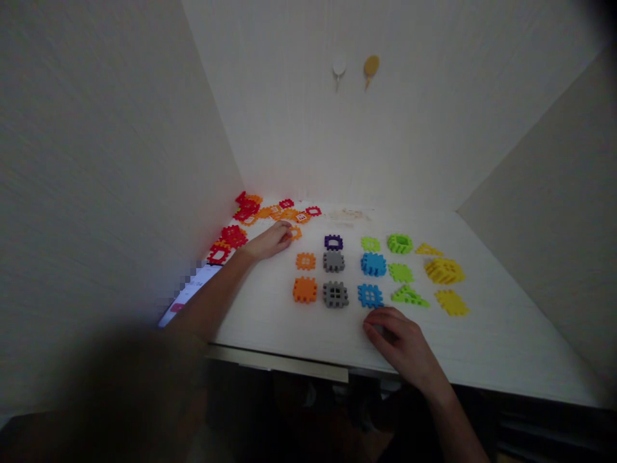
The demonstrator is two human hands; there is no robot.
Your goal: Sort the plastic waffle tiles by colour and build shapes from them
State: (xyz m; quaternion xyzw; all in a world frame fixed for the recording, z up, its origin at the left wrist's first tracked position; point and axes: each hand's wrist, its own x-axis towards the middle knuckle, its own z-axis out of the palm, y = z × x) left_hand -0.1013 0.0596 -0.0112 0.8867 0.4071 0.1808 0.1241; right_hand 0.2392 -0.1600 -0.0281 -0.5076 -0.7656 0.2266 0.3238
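My left hand (274, 240) reaches to the back left, its fingers closed on the edge of an orange square window-frame building piece (295, 233). Just behind it lies a loose heap of orange pieces (288, 214). My right hand (402, 344) rests near the front of the table, fingers curled and thumb tip against the index finger, with nothing visible in them. Close to its fingertips is a blue window piece (370, 296). Nearest my left hand in the sorted columns are an orange window piece (305, 261) and a solid orange piece (304, 290).
Grey pieces (334, 262), a purple frame (333, 242), a blue stack (373, 264), green pieces (400, 244) and yellow pieces (443, 271) stand in columns. Red pieces (234, 236) lie at the left wall. A phone (193, 289) lies under my left forearm. Walls enclose the white table (270, 315).
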